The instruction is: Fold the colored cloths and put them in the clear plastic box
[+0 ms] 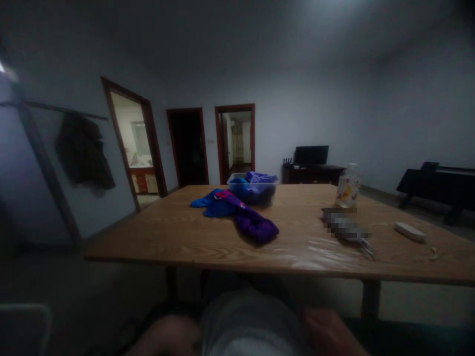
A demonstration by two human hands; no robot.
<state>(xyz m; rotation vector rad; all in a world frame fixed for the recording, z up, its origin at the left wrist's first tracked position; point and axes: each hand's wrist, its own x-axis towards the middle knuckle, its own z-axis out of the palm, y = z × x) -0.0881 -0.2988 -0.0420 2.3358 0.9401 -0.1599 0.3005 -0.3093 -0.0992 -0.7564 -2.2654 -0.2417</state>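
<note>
My left hand is low at the bottom edge, beside my lap and below the table. My right hand rests on the other side of my lap. Both are dark and blurred, so their fingers do not show clearly, and I see nothing held in either. On the wooden table ahead lies a crumpled blue and purple garment. Behind it stands a clear plastic bin with purple and blue cloth inside, heaped up to its rim. Neither hand touches these.
To the right on the table are a large clear bottle, a partly pixelated item with a cord or strap, and a white oblong object. The table's front edge crosses above my lap. A dark jacket hangs at left.
</note>
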